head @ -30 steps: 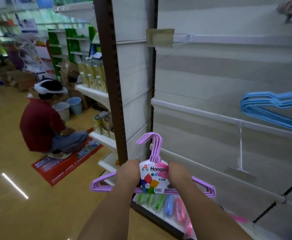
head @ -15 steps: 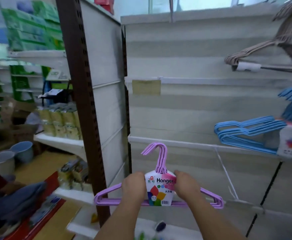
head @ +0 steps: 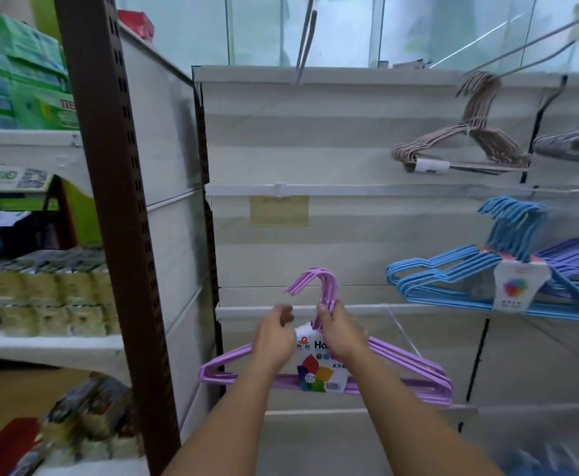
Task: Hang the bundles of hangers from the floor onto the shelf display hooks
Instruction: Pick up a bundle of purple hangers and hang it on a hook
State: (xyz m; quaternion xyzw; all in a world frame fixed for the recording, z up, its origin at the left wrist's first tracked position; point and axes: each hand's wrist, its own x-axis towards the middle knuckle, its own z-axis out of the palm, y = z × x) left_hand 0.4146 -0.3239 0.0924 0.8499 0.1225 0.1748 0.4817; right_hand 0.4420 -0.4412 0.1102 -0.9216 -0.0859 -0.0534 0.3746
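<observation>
A bundle of purple hangers is held upright at the lower centre of the head view, in front of the cream back panel of the display. The necks just below the hook tops are pinched by the right hand, fingers curled round them. The left hand is at nine o'clock of the necks, fingers bent toward the bundle's left shoulder; it is blurred, and whether it grips or only steadies cannot be told. A printed label wraps the bundle's middle.

An empty wire display hook juts out from the top rail at twelve o'clock of the bundle, well above it. Blue hangers already hang at three o'clock, and brown hangers at about one o'clock.

The step in hand is judged to be the lift toward a free hook. It would be done best with the hook tops kept bunched together, so that all are threaded over the wire at once; a single stray hook would leave the bundle lopsided. The open side of the hooks, now turned toward nine o'clock, should be brought round to face the hook's tip. The lower bar is better supported from below until the weight is taken by the wire, and the grip loosened only then.
</observation>
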